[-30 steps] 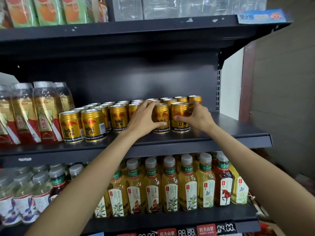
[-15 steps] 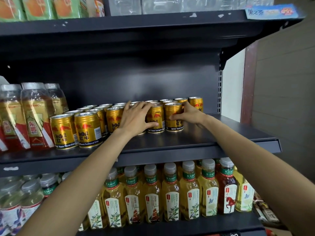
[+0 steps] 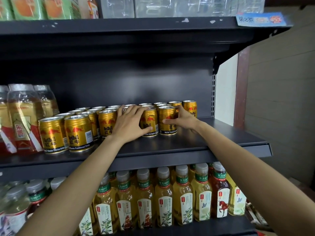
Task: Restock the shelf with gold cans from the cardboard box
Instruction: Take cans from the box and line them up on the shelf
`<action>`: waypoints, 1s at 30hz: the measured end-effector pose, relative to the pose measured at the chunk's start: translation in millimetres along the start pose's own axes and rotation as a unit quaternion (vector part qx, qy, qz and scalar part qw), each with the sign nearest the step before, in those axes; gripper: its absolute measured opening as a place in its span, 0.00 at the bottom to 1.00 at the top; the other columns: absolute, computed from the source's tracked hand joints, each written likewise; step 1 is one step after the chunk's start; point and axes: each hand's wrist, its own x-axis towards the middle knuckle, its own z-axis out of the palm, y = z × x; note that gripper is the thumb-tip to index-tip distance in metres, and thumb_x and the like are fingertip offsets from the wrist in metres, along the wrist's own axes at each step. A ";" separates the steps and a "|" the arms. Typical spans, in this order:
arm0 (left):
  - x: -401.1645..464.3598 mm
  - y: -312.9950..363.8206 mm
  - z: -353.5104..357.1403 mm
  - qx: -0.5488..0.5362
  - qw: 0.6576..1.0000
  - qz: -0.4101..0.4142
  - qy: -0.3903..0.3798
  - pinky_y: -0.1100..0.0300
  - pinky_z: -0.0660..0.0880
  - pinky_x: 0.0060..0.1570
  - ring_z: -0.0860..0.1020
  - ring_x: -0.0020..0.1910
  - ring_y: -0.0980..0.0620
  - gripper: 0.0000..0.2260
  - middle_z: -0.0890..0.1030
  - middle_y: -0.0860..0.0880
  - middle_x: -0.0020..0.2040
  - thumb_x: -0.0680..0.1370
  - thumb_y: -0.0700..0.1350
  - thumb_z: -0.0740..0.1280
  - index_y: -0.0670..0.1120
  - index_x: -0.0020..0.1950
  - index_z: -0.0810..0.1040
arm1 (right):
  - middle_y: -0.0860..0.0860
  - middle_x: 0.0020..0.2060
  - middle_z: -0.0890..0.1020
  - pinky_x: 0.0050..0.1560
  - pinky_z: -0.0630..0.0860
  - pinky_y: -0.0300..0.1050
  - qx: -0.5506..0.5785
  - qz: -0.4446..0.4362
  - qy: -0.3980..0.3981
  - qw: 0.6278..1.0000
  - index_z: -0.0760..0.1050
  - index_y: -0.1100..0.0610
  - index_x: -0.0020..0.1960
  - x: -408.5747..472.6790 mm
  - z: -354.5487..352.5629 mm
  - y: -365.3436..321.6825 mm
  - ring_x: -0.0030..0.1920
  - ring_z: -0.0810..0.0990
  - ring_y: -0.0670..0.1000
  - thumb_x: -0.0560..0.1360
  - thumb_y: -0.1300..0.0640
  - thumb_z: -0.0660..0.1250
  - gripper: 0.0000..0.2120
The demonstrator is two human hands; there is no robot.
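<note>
Far left on the middle shelf (image 3: 179,143) there's a pack of bottles (image 3: 23,120) with red and gold labels, shrink-wrapped, standing just beside the gold cans (image 3: 80,132). The cans run in rows back toward the rear panel, all upright, with two out front near the shelf edge on the left side and the rest set further back. The left hand (image 3: 129,123) is draped over the front of one can in the middle of the group, fingers spread across the tops behind it and thumb hooked onto the next can (image 3: 150,122) to its right, so it's a wide, loose wrap rather than a proper pinch. Just right of that sits another can (image 3: 167,120), and the right hand (image 3: 182,119) is cupped around its right side, thumb pressed on the front label, fingers reaching behind toward the back-row cans. Looks like contact on the side of it, not lifted; base is flat on the shelf. Rightmost can (image 3: 190,108) stands at the back behind that hand. The right end of the shelf is bare. Below, the lower shelf has a row of tea bottles (image 3: 163,200), mostly yellow-green, one darker reddish one (image 3: 219,193) near the right end. No box in view.
</note>
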 end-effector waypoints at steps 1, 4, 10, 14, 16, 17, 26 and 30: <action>-0.8 0.5 -1.5 0.003 1.000 -0.003 -0.005 0.45 0.46 0.73 0.61 0.73 0.50 0.33 0.66 0.49 0.72 0.72 0.65 0.64 0.51 0.72 0.62 | 0.56 0.66 0.73 0.65 0.70 0.50 -0.003 -0.003 -0.004 1.000 0.56 0.59 0.71 -1.0 0.0 -1.0 0.65 0.72 0.55 0.70 0.56 0.73 0.37; -2.0 2.7 -7.6 0.011 0.999 -0.007 -0.030 0.42 0.41 0.73 0.59 0.74 0.51 0.34 0.65 0.49 0.73 0.73 0.65 0.63 0.52 0.74 0.61 | 0.56 0.65 0.74 0.63 0.71 0.48 -0.039 -0.019 0.014 0.999 0.57 0.59 0.71 -3.5 1.2 -3.1 0.65 0.72 0.55 0.70 0.55 0.74 0.37; 0.7 6.3 -13.7 0.041 0.998 -0.010 -0.041 0.43 0.45 0.73 0.61 0.73 0.50 0.32 0.66 0.49 0.72 0.73 0.66 0.61 0.53 0.73 0.62 | 0.56 0.63 0.76 0.58 0.74 0.48 -0.117 -0.035 0.105 0.987 0.61 0.60 0.69 -3.4 10.3 -2.2 0.62 0.75 0.55 0.67 0.49 0.75 0.38; -2.4 7.5 -11.0 0.025 0.999 -0.018 -0.039 0.42 0.43 0.73 0.59 0.74 0.50 0.33 0.64 0.49 0.73 0.73 0.65 0.61 0.54 0.74 0.59 | 0.57 0.65 0.74 0.61 0.73 0.49 -0.120 -0.020 0.094 0.988 0.58 0.60 0.71 -2.2 11.9 -4.5 0.64 0.74 0.56 0.68 0.50 0.74 0.39; -3.3 10.2 -15.2 0.020 0.998 -0.022 -0.055 0.40 0.42 0.73 0.56 0.75 0.51 0.34 0.62 0.49 0.75 0.74 0.65 0.61 0.53 0.76 0.55 | 0.57 0.67 0.72 0.62 0.71 0.49 -0.110 -0.019 0.082 0.990 0.57 0.59 0.72 -7.3 11.9 -7.5 0.66 0.72 0.56 0.68 0.50 0.74 0.40; -4.8 13.3 -19.8 0.011 0.998 -0.028 -0.055 0.40 0.42 0.73 0.55 0.75 0.51 0.35 0.61 0.49 0.75 0.75 0.64 0.61 0.52 0.76 0.54 | 0.57 0.67 0.72 0.62 0.71 0.49 -0.103 -0.027 0.086 0.991 0.56 0.59 0.72 -13.0 11.8 -9.6 0.67 0.71 0.56 0.68 0.49 0.74 0.41; -117.8 68.0 -81.5 -0.149 0.960 -0.049 0.233 0.57 0.69 0.56 0.75 0.55 0.51 0.14 0.81 0.51 0.52 0.76 0.52 0.62 0.47 0.56 0.79 | 0.47 0.55 0.78 0.55 0.70 0.33 -0.038 -0.266 0.339 0.902 0.73 0.56 0.60 -167.6 48.7 -8.8 0.56 0.75 0.45 0.76 0.56 0.65 0.13; -191.0 81.0 -68.9 -0.179 0.930 -0.033 0.320 0.60 0.69 0.44 0.78 0.40 0.51 0.10 0.82 0.49 0.38 0.76 0.44 0.62 0.42 0.46 0.82 | 0.51 0.42 0.81 0.41 0.73 0.39 -0.113 -0.364 0.373 0.846 0.77 0.61 0.50 -222.4 91.4 22.5 0.41 0.77 0.48 0.76 0.61 0.63 0.06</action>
